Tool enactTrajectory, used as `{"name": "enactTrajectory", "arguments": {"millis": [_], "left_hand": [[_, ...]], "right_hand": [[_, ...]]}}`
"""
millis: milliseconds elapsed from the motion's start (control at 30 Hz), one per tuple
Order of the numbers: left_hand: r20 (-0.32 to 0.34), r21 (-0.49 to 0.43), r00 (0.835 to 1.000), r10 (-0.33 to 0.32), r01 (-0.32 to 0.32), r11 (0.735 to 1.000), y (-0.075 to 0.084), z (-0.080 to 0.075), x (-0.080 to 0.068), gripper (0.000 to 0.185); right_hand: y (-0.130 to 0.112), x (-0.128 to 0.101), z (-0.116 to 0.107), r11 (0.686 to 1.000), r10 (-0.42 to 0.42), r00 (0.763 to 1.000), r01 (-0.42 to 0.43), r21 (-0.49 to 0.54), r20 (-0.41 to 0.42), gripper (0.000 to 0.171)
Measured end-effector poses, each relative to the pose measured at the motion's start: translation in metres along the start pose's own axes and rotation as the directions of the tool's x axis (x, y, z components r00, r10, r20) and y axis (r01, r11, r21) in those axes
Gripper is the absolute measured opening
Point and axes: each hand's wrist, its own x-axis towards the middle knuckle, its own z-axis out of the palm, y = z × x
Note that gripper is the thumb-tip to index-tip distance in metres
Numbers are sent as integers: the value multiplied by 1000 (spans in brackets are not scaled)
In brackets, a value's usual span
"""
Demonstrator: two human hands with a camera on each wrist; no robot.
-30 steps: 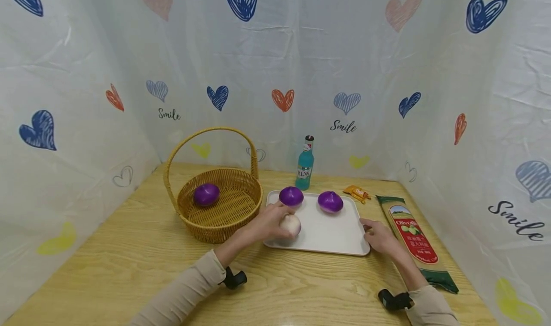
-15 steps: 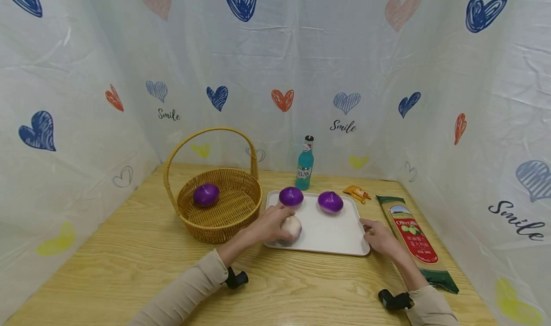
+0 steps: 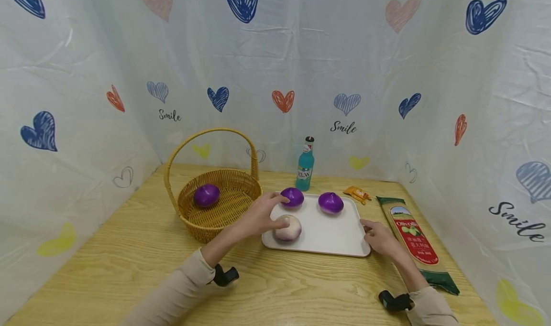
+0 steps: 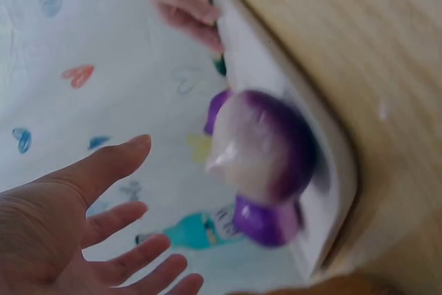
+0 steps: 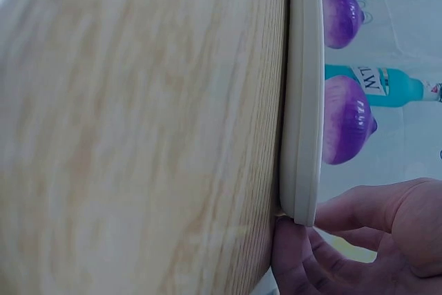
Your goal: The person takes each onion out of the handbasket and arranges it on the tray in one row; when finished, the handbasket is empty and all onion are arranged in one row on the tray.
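My left hand (image 3: pixel 260 216) is held with fingers spread, just left of a white-and-purple onion (image 3: pixel 288 228) on the white tray (image 3: pixel 327 237). In the left wrist view a gap shows between that hand (image 4: pixel 90 240) and the onion (image 4: pixel 259 146). Two purple onions, a left one (image 3: pixel 292 198) and a right one (image 3: pixel 330 202), sit along the tray's back edge. My right hand (image 3: pixel 380 237) pinches the tray's right edge. In the right wrist view the thumb lies over the rim and the fingers (image 5: pixel 291 257) are below it.
Left of the tray stands a wicker basket (image 3: pixel 241 225) with a tall handle, holding one purple onion (image 3: pixel 206 195). A blue bottle (image 3: pixel 305 166) stands behind the tray. An orange packet (image 3: pixel 357 193) and a long pasta bag (image 3: pixel 415 240) lie to the right.
My left hand has let go of the white-and-purple onion and drawn back to the left, its fingers spreading. The onion stays on the tray. My right hand has not moved.
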Motion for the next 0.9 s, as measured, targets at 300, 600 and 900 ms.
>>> {"name": "enactTrajectory", "arguments": {"millis": [300, 600, 900], "left_hand": [[-77, 58, 993, -91, 95, 994, -33, -64, 0, 54], [39, 43, 985, -168, 166, 985, -93, -102, 13, 61], [159, 104, 916, -367, 354, 929, -123, -110, 11, 69]], "right_hand": [[1, 1, 0, 1000, 23, 1000, -23, 12, 9, 53], [3, 2, 1, 999, 40, 999, -40, 13, 18, 53], [2, 3, 1, 999, 50, 998, -50, 8, 26, 52]]}}
